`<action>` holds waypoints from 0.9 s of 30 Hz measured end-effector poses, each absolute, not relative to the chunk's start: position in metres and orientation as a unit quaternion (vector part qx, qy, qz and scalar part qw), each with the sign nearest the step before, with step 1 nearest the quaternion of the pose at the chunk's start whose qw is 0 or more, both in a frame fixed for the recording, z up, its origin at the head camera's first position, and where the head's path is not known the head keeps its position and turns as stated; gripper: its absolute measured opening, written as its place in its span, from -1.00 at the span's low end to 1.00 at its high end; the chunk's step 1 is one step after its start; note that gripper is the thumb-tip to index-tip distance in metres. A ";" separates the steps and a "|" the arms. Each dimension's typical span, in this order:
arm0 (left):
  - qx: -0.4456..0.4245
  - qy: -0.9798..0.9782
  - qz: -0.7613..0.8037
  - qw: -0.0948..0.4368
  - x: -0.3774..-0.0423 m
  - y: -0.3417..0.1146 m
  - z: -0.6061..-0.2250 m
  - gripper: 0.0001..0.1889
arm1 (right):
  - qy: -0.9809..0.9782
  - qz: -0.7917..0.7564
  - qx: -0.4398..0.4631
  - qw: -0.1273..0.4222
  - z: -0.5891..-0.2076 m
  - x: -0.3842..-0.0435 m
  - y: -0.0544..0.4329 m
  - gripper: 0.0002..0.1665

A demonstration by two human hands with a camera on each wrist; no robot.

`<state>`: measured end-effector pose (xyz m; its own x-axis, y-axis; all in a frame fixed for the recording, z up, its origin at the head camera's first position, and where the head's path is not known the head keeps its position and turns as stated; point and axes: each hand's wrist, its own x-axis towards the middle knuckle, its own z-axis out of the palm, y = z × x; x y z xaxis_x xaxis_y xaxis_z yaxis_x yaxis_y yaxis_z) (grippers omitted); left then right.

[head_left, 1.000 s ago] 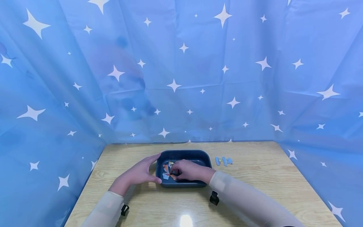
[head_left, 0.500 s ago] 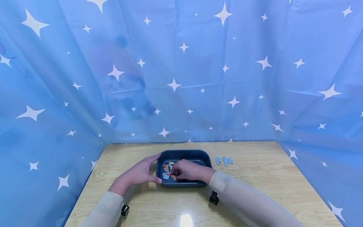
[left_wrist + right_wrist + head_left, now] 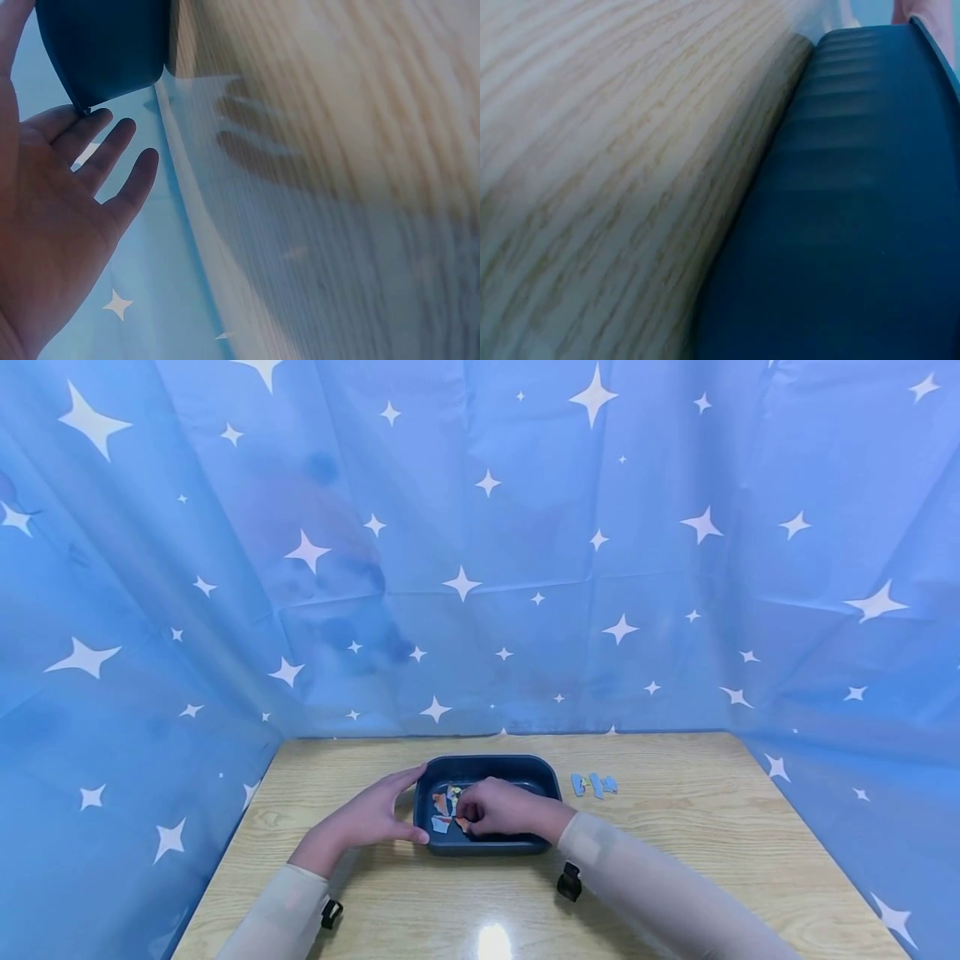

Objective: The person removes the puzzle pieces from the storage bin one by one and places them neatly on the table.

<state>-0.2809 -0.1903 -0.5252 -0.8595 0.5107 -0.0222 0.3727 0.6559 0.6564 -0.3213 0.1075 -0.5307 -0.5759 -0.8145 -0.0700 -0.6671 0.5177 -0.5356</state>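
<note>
A dark blue, rounded rectangular box (image 3: 510,850) stands on the table. In its left part lie several small jigsaw puzzle pieces, among them an orange one (image 3: 440,803) and a pale blue one (image 3: 440,824). My right hand (image 3: 506,808) reaches into the box with curled fingers, thumb and index finger pinching an orange puzzle piece (image 3: 461,824) low near the bottom. My left hand (image 3: 375,812) is spread at the box's left end, thumb at the near corner and fingertips at the far corner. In the left wrist view its other fingers (image 3: 135,180) stretch out loosely.
To the right of the box, several light blue puzzle pieces (image 3: 596,785) lie in a row on the wood-grain table (image 3: 675,802). A blue curtain (image 3: 525,652) with white stars hangs behind and along both sides. The right wrist view shows the box's outer wall (image 3: 840,210) close up.
The right fingertips have shifted slightly to the right inside the box. The left hand keeps its place at the box's left end, and the pieces on the table stay put.
</note>
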 end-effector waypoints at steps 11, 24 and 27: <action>0.241 0.904 0.339 0.103 -0.282 -0.190 -0.526 0.28 | 0.864 -0.266 -0.394 0.166 -0.514 -0.320 0.123 -0.76; 0.233 0.909 0.332 0.101 -0.281 -0.190 -0.528 0.29 | 0.872 -0.309 -0.359 0.120 -0.500 -0.319 0.155 -0.77; 0.233 0.908 0.332 0.101 -0.281 -0.190 -0.528 0.29 | 0.872 -0.323 -0.351 0.108 -0.495 -0.319 0.163 -0.78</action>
<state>-0.2811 -0.1896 -0.5278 -0.8708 0.4908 -0.0291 0.3562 0.6707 0.6506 -0.3189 0.1630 -0.4948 -0.7298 -0.6826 0.0393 -0.5432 0.5439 -0.6396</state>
